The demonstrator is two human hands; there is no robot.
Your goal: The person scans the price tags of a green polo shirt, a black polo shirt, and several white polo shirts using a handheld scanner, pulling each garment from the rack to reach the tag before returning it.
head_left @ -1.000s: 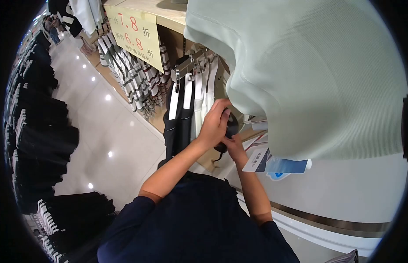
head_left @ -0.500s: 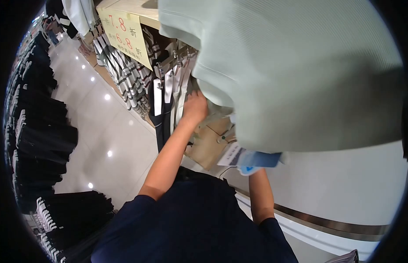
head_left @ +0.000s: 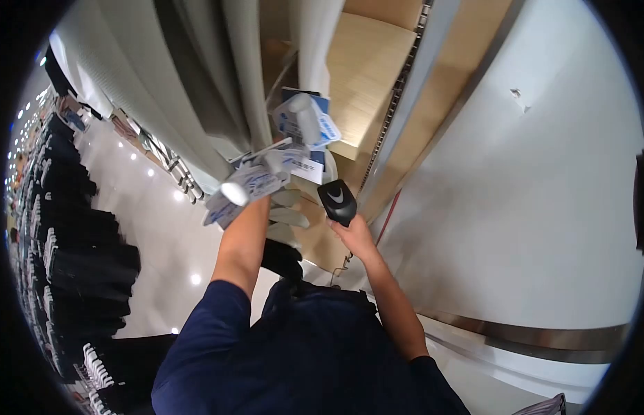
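My right hand [head_left: 356, 234] is closed round the handle of a black barcode scanner [head_left: 337, 200], whose head points up toward the hanging tags. Raised among the clothes, my left forearm [head_left: 242, 242] ends behind a bundle of paper price tags [head_left: 256, 181], which hides that hand's fingers. More tags, blue and white [head_left: 309, 124], dangle just above the scanner, apart from it. Pale grey-green garments [head_left: 197, 76] hang over and around my left hand. White rounded rod ends [head_left: 234, 194] stick out in front of the tags.
A light wooden shelf [head_left: 367, 69] stands behind the tags, beside a slotted metal upright [head_left: 394, 97]. A smooth white column [head_left: 522, 207] fills the right side. Racks of black clothes [head_left: 80, 242] line the left across a shiny tiled floor [head_left: 173, 242].
The view has swung right, and the yellow sign is out of sight. My left hand has gone up behind the tags. The scanner in my right hand has come into view.
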